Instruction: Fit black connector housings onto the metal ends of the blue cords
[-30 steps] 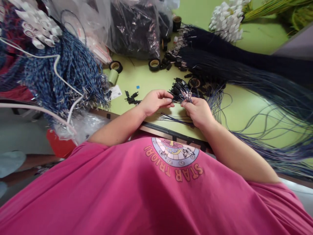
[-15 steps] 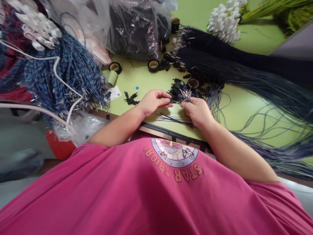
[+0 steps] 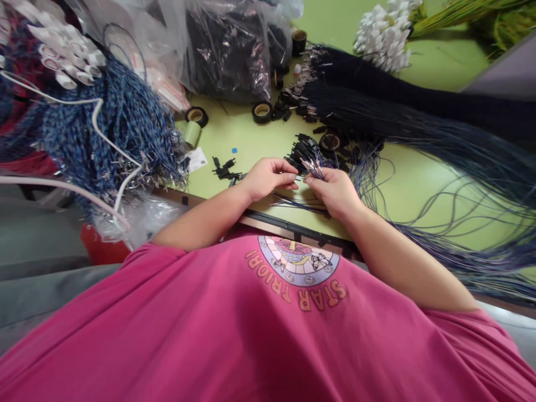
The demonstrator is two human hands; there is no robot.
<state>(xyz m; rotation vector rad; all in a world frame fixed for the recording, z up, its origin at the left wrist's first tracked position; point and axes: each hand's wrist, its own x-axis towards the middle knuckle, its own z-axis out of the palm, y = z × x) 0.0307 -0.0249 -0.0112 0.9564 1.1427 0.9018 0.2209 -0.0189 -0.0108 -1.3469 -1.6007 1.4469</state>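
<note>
My left hand (image 3: 268,177) rests near the front edge of the green table (image 3: 247,139), fingers curled and pinched on something small that I cannot make out, right beside my right hand. My right hand (image 3: 335,190) is closed round a bunch of thin blue wires with metal tips (image 3: 313,166) that fan out above its fingers. The wires trail off to the right across the table (image 3: 419,223). A heap of small black connectors (image 3: 304,149) lies just beyond both hands.
A big pile of blue-speckled wires (image 3: 121,128) fills the left. Tape rolls (image 3: 262,111) and a plastic bag of dark parts (image 3: 230,50) lie behind. Dark wire bundles (image 3: 419,128) run to the right, white connectors (image 3: 385,33) at the back. Loose black connectors (image 3: 224,166) sit near my left hand.
Both hands stayed together at the table's edge; the fingers shifted slightly on the wire tips, and the view drifted a little.
</note>
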